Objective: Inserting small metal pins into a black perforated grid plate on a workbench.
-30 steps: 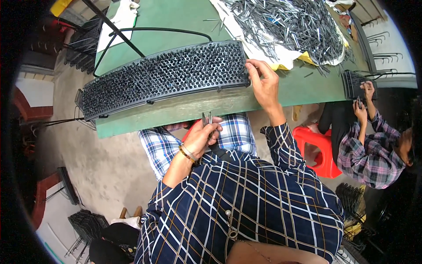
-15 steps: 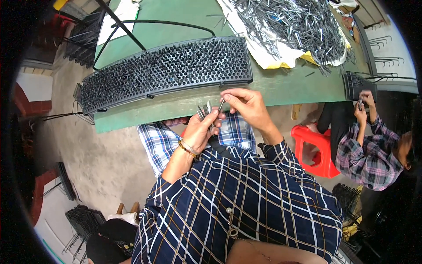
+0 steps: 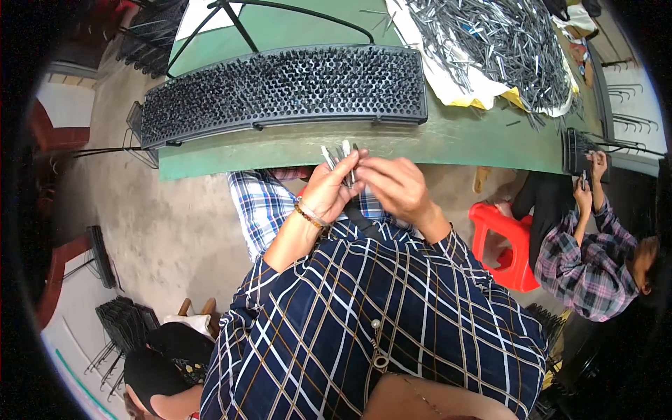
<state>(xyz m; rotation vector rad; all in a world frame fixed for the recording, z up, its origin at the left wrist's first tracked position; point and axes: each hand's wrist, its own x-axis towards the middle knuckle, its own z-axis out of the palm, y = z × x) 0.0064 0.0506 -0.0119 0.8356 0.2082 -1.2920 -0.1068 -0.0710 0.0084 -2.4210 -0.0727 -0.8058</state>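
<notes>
Below the green table's near edge, my left hand [image 3: 330, 190] is closed around several thin grey metal rods [image 3: 346, 150], whose ends stick up past the fingers. My right hand [image 3: 400, 186] is closed, its fingertips at the right side of that bundle; what they pinch is hidden. Just beyond both hands lies a long, curved black rack [image 3: 280, 126] full of small round holes, with dark rod ends showing in many of them. At the far right of the table, a heap of loose rods [image 3: 500, 56] lies on a white and yellow sack [image 3: 462, 94].
The green table [image 3: 210, 162] runs across in front of me. A black wire frame [image 3: 241, 28] rises behind the rack. To my right, a person [image 3: 588, 252] handles rods by another black rack [image 3: 577, 150], near a red stool [image 3: 500, 245]. Another person sits behind at lower left.
My right hand has come closer to the bundle in my left; the rod seen in its fingertips before is now hidden or among the others. The whole view has shifted slightly.
</notes>
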